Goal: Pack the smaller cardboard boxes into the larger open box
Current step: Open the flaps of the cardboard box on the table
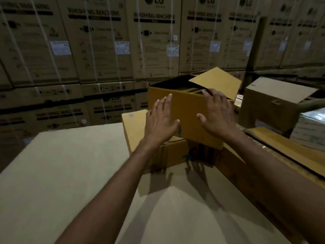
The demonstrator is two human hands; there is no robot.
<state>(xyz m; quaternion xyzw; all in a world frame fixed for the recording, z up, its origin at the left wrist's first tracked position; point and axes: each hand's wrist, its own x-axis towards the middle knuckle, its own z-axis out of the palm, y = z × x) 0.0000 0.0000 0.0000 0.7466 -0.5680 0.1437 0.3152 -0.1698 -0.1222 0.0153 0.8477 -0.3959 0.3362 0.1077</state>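
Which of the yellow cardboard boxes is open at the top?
The tilted box under both hands, flap raised; the smaller box left of it is closed.

Carrier: big pale carton top [66, 173], flat, serving as work surface. Directly on it, far right edge: low brown box [173, 155], shut. Yellow box [133, 127] just behind it, seemingly on same surface; base hidden. Open box [186, 110] sits tilted atop low box, not on surface. Hand shadows fall on surface.

Warehouse: stacked strapped washing-machine cartons [98, 41] everywhere.
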